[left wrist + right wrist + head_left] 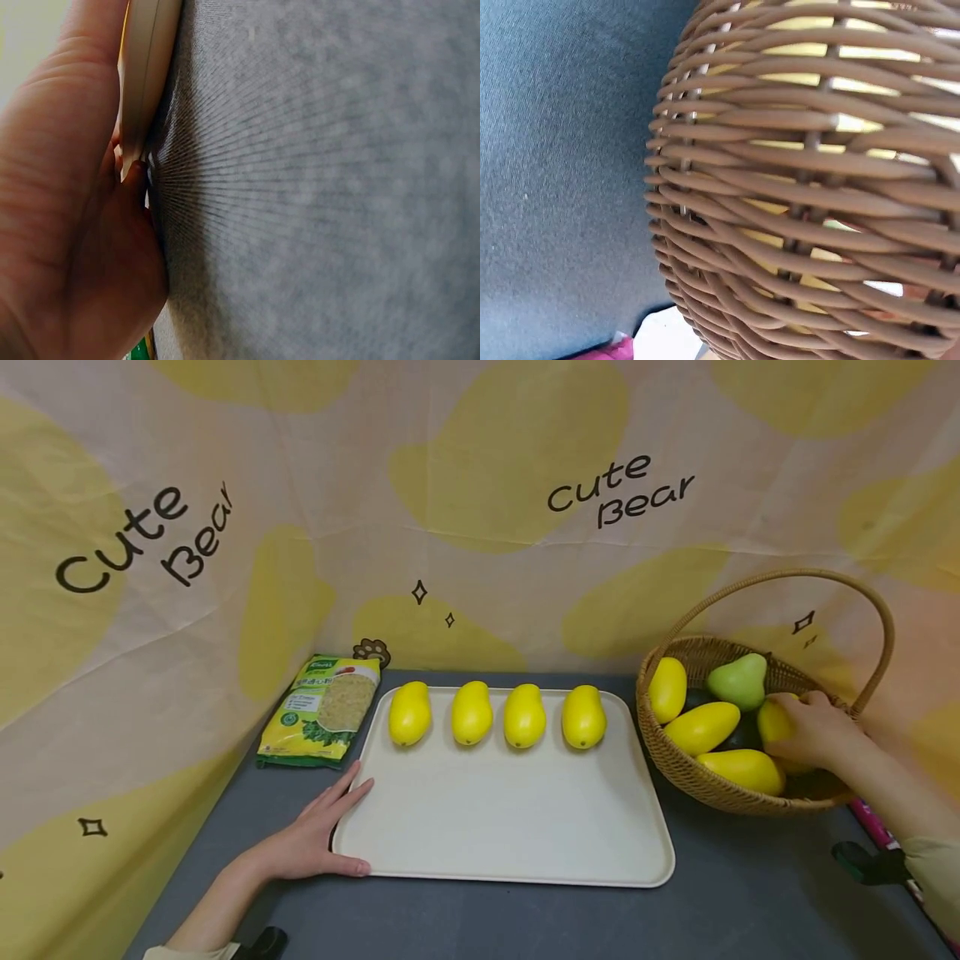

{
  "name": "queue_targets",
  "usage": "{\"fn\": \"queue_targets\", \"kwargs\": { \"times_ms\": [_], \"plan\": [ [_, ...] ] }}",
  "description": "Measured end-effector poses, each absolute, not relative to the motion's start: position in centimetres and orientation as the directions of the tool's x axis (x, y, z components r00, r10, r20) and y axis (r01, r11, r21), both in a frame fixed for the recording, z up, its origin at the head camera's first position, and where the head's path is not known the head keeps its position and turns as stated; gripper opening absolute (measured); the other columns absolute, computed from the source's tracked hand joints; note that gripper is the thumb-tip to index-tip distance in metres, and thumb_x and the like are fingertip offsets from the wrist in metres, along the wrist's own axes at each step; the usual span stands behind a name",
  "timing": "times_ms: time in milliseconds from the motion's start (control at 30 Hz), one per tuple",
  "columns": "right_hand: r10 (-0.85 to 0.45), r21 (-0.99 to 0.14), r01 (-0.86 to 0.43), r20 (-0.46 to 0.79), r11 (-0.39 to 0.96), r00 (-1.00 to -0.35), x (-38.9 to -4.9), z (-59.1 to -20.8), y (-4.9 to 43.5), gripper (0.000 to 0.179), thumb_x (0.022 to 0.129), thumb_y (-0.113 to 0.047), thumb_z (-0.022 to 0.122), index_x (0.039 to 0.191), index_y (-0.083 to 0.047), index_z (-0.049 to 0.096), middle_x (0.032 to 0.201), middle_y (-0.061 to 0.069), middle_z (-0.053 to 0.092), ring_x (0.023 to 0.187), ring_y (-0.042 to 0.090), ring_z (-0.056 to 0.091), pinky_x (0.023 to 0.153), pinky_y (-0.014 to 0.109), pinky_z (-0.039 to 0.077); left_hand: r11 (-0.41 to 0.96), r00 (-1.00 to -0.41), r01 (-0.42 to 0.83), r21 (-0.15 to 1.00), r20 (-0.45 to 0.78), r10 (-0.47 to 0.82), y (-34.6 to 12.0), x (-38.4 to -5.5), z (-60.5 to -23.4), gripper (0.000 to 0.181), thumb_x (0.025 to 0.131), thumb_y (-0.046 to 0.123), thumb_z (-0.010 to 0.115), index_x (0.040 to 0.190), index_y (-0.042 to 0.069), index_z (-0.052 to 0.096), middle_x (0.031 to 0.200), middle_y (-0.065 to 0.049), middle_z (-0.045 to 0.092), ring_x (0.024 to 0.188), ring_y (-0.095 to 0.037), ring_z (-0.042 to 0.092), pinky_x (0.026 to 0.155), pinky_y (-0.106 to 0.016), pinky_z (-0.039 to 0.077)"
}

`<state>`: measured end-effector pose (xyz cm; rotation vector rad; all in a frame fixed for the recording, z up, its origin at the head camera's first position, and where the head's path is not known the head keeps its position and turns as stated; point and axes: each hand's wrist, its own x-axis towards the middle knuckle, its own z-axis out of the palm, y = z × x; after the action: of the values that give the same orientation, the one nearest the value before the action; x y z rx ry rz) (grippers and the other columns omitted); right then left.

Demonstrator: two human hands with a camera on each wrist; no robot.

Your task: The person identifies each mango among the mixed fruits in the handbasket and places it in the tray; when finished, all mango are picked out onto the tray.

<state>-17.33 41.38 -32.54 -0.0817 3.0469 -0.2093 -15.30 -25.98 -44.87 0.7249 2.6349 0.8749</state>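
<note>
Four yellow fruits (pixel 471 713) lie spaced in a row along the far edge of the tray (pixel 502 810). The basket (pixel 678 772) stands toward the far right corner of the bench (pixel 450 928); it contains at least three loose yellow fruits (pixel 702 727) and a green pear (pixel 739 682). Right hand (pixel 821 732): grip curled around a yellow fruit (pixel 775 723) inside the basket. Left hand (pixel 311 839): grip wide, spread against the tray's left edge. Status, as judged: row of four laid; gripped fruit not yet transferred; loose yellow fruits remain.
</note>
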Motion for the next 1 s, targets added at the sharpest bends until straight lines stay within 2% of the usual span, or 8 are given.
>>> {"fn": "queue_targets", "kwargs": {
  "times_ms": [200,333,567,600,767,800,867,1000],
  "plan": [
    [-0.084,-0.159,-0.091,0.054,0.983,-0.995,-16.6,-31.9,40.8,0.072,0.074,-0.02,0.08,0.128,0.008,0.042,0.119,0.047,0.034,0.104,0.063,0.037,0.079,0.071,0.034,0.69,-0.836,0.376,0.619,-0.094,0.54,-25.9,-15.4,-45.0,0.109,0.072,0.058,0.078,0.155,0.013,0.025,0.163,-0.012,-0.003,0.144,-0.043,0.01,0.102,-0.074,0.011],
    [-0.052,-0.238,-0.078,0.112,0.968,-0.992,-15.7,-30.6,39.9,0.077,0.079,-0.024,0.079,0.136,0.007,0.039,0.124,0.047,0.034,0.106,0.061,0.037,0.078,0.071,0.034,0.691,-0.837,0.382,0.614,-0.086,0.54,-26.0,-15.5,-45.2,0.109,0.072,0.058,0.078,0.156,0.014,0.025,0.163,-0.011,-0.003,0.144,-0.043,0.011,0.102,-0.075,0.012],
    [0.039,-0.54,-0.013,0.084,0.842,-0.996,-13.7,-29.1,36.7,0.088,0.092,-0.037,0.068,0.153,0.002,0.018,0.147,0.037,0.027,0.115,0.058,0.041,0.079,0.067,0.041,0.688,-0.847,0.378,0.62,-0.07,0.528,-26.1,-15.3,-45.2,0.111,0.071,0.057,0.08,0.156,0.012,0.024,0.163,-0.011,-0.001,0.143,-0.045,0.011,0.1,-0.075,0.014],
    [0.053,-0.579,0.003,0.07,0.815,-0.996,-13.4,-29.0,36.1,0.088,0.093,-0.038,0.066,0.154,-0.001,0.016,0.149,0.035,0.025,0.117,0.056,0.04,0.081,0.061,0.045,0.689,-0.848,0.375,0.62,-0.07,0.525,-26.1,-15.3,-45.1,0.111,0.071,0.057,0.08,0.156,0.012,0.024,0.163,-0.011,-0.001,0.143,-0.045,0.011,0.1,-0.075,0.015],
    [0.02,-0.728,-0.031,0.061,0.685,-0.998,-12.1,-29.3,33.3,0.08,0.096,-0.03,0.063,0.158,-0.015,0.013,0.153,0.027,0.022,0.109,0.015,0.047,0.072,0.022,0.049,0.701,-0.861,0.346,0.623,-0.086,0.501,-26.0,-15.0,-45.0,0.116,0.071,0.058,0.08,0.157,0.011,0.019,0.163,-0.013,-0.001,0.143,-0.046,0.01,0.101,-0.074,0.017],
    [0.0,-0.754,-0.046,0.06,0.656,-0.998,-11.9,-29.4,32.7,0.079,0.097,-0.028,0.062,0.158,-0.017,0.013,0.154,0.026,0.022,0.106,0.007,0.046,0.069,0.016,0.048,0.704,-0.864,0.338,0.624,-0.091,0.496,-26.1,-15.0,-45.0,0.116,0.07,0.059,0.08,0.157,0.011,0.018,0.163,-0.013,-0.002,0.143,-0.046,0.01,0.101,-0.074,0.017],
    [-0.043,-0.806,-0.065,0.049,0.588,-0.998,-11.7,-29.7,31.3,0.076,0.098,-0.024,0.059,0.158,-0.021,0.012,0.154,0.024,0.02,0.105,-0.002,0.044,0.072,0.017,0.05,0.702,-0.865,0.334,0.629,-0.091,0.493,-26.1,-15.0,-45.0,0.117,0.07,0.058,0.08,0.157,0.01,0.018,0.163,-0.013,-0.001,0.143,-0.046,0.01,0.102,-0.074,0.015],
    [-0.116,-0.889,-0.048,-0.006,0.456,-0.993,-11.3,-30.2,27.7,0.075,0.099,-0.022,0.059,0.157,-0.02,0.012,0.155,0.019,0.019,0.122,0.017,0.046,0.08,0.023,0.05,0.698,-0.863,0.341,0.629,-0.085,0.498,-26.1,-15.2,-45.1,0.118,0.07,0.058,0.08,0.157,0.01,0.017,0.163,-0.013,0.0,0.144,-0.045,0.01,0.103,-0.074,0.014]
  ]
}}
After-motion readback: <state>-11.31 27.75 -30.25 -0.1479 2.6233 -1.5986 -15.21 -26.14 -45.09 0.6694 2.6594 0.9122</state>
